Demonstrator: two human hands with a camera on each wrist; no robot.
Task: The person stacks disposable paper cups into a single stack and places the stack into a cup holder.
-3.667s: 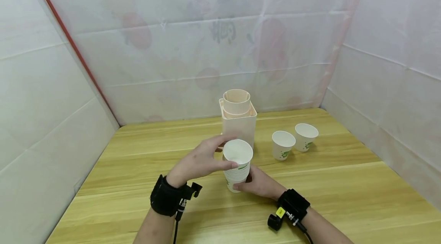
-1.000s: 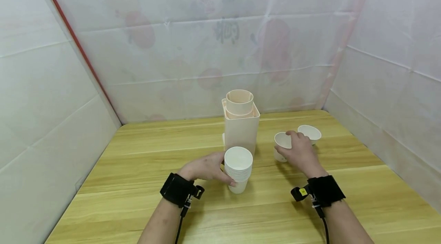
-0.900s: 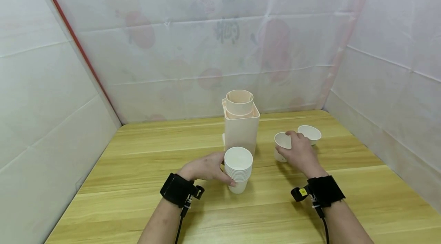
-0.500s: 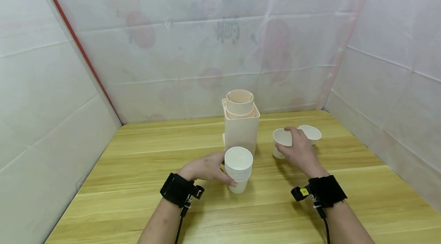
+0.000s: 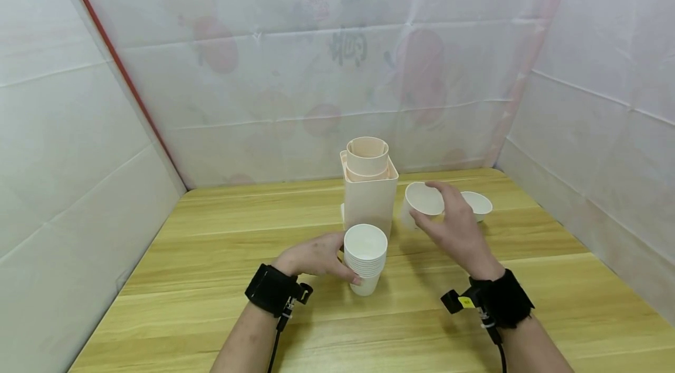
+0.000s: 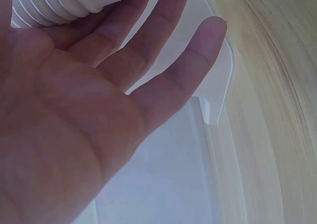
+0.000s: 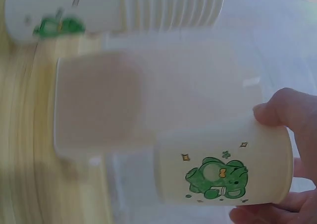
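Observation:
My left hand (image 5: pixel 316 256) holds a nested stack of white paper cups (image 5: pixel 366 264) upright on the table, thumb across its front. In the left wrist view several of its fingers (image 6: pixel 178 70) stretch past the ribbed cup rims (image 6: pixel 54 3). My right hand (image 5: pixel 460 232) grips a single paper cup (image 5: pixel 423 200) near its rim, raised off the table and slightly tilted. The right wrist view shows a green bear print on this paper cup (image 7: pixel 223 179). Behind it stands the other paper cup (image 5: pixel 479 204), partly hidden by my right hand.
A pale pink square container (image 5: pixel 369 203) with a round tube (image 5: pixel 367 156) rising from its top stands just behind the stack. The wooden table (image 5: pixel 237 215) is bounded by white sheet walls (image 5: pixel 295 80) at the back and both sides.
My right hand has left the stack, grasped one of the two single cups, raised it and moved it leftward. My left hand has shifted lower on the stack and then stayed still.

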